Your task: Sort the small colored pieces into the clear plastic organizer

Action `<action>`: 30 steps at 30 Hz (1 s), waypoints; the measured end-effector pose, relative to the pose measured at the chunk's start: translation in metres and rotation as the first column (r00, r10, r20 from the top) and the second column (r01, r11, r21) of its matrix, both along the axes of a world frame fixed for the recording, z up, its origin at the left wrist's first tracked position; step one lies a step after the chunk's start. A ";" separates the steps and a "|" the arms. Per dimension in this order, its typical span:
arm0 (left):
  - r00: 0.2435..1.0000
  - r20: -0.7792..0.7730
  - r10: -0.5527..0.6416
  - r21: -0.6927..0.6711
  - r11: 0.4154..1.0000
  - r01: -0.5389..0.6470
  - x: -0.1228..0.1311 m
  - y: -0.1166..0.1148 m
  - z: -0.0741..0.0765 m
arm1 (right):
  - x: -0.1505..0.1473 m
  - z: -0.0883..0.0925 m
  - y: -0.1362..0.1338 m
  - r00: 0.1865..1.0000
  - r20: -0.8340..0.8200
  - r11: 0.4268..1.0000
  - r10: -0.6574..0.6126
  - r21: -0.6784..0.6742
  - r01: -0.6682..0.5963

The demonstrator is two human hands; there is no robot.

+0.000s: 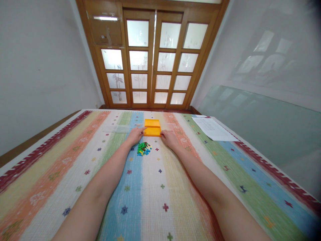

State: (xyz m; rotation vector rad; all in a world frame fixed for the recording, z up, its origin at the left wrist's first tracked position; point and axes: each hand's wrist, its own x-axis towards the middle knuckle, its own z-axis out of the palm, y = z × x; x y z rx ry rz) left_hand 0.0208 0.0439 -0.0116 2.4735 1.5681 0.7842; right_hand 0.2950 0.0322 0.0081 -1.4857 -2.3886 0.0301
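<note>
A yellow plastic box (152, 131) lies on the table, made up of a front part and a back part that looks like a raised lid. My left hand (136, 136) grips its left edge, fingers closed at the side. On the opposite side, my right hand (168, 137) has its fingers closed at the front right corner. Just in front of the box, between my forearms, is a small heap of toy building bricks (144, 149) in green, blue, yellow, white and dark red.
A striped tablecloth (150, 201) covers the table. Flat clear plastic (116, 129) lies left of the box. Printed paper (213, 129) is at the far right. Beyond the table stand wooden glazed doors (152, 57), and a pale glass panel (250, 117) leans along the right wall.
</note>
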 end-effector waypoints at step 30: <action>0.999 0.003 0.039 0.025 0.999 -0.039 -0.003 0.004 -0.011 | -0.007 0.004 -0.006 0.999 -0.041 1.000 0.017 -0.008 -0.017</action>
